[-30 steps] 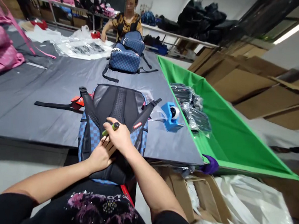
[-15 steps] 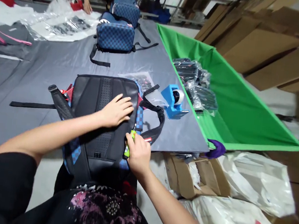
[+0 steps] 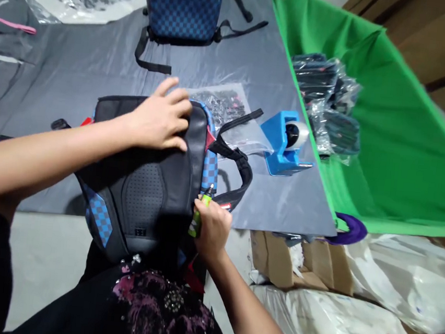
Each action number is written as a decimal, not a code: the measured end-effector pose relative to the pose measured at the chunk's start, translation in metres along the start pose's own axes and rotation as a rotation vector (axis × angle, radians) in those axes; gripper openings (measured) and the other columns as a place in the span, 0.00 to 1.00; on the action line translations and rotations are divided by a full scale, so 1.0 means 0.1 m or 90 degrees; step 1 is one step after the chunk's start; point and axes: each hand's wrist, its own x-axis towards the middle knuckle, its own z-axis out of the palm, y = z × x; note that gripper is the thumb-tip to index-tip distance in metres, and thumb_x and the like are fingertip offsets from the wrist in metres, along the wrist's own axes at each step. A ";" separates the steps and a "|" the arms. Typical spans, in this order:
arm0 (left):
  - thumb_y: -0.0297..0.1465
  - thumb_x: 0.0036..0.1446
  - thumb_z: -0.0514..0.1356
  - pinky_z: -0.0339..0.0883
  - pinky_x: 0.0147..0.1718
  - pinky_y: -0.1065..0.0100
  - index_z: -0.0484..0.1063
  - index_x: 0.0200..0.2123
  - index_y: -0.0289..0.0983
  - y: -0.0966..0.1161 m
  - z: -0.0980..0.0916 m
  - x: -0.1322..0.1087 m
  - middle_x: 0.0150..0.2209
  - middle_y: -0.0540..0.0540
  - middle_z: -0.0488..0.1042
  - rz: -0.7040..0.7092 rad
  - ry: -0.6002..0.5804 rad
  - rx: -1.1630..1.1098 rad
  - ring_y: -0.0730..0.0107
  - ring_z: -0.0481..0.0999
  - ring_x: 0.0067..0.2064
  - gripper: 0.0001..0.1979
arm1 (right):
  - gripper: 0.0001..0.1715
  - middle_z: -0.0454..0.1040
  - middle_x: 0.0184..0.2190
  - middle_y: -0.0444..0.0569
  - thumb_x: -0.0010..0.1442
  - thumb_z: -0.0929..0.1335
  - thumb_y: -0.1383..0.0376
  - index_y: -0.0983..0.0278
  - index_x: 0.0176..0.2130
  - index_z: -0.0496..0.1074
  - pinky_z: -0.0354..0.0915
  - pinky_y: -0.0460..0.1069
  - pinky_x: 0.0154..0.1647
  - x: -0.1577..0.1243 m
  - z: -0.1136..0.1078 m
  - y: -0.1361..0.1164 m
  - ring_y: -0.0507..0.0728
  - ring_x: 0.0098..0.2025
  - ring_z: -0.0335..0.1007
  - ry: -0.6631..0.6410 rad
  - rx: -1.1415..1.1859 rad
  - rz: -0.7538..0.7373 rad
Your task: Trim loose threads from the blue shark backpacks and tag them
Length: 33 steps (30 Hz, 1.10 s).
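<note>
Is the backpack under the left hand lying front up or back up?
The backpack lies back up: its black back panel faces upward, and a shoulder strap loops out beside it.

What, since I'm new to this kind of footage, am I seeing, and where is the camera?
There is no machine: these are a person's bare hands, seen by one camera worn on the head, looking forward and down. The left hand lies spread on a black-backed, blue-checked backpack that overhangs the near edge of a grey-covered table. The right hand grips a green pen-like tool, tip up. Also on the table: a blue tape dispenser, a clear plastic packet and, farther off, another checked backpack.
</note>
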 end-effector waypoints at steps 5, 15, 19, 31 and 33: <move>0.47 0.54 0.65 0.53 0.64 0.43 0.77 0.38 0.38 0.44 0.20 -0.13 0.40 0.44 0.75 0.092 -0.028 0.007 0.53 0.70 0.52 0.18 | 0.19 0.79 0.40 0.49 0.70 0.62 0.60 0.59 0.59 0.61 0.72 0.55 0.44 0.67 -0.17 -0.38 0.56 0.38 0.79 0.218 0.438 0.165; 0.29 0.67 0.51 0.51 0.67 0.52 0.75 0.33 0.41 0.67 0.36 -0.46 0.33 0.50 0.72 0.058 0.137 0.054 0.66 0.70 0.47 0.14 | 0.14 0.70 0.21 0.37 0.66 0.66 0.54 0.61 0.44 0.67 0.76 0.52 0.38 1.02 0.14 -0.27 0.49 0.20 0.69 0.345 0.585 0.302; 0.31 0.68 0.52 0.49 0.67 0.53 0.76 0.34 0.41 0.72 0.42 -0.54 0.35 0.50 0.72 0.030 0.146 0.043 0.67 0.68 0.50 0.14 | 0.20 0.65 0.19 0.38 0.62 0.68 0.49 0.63 0.35 0.68 0.62 0.44 0.20 0.86 0.03 -0.14 0.47 0.17 0.60 0.222 0.427 0.348; 0.25 0.66 0.50 0.50 0.66 0.55 0.75 0.31 0.40 0.72 0.57 -0.56 0.32 0.51 0.71 0.021 0.194 -0.006 0.69 0.69 0.49 0.15 | 0.15 0.63 0.16 0.39 0.62 0.67 0.56 0.65 0.32 0.72 0.54 0.44 0.18 0.98 -0.05 -0.13 0.48 0.17 0.57 -0.026 0.294 0.261; 0.25 0.66 0.51 0.51 0.66 0.55 0.74 0.31 0.40 0.71 0.57 -0.56 0.32 0.51 0.71 0.026 0.212 -0.002 0.69 0.69 0.48 0.15 | 0.15 0.64 0.17 0.40 0.63 0.66 0.56 0.65 0.33 0.72 0.54 0.45 0.18 0.98 -0.05 -0.12 0.48 0.17 0.58 -0.019 0.286 0.252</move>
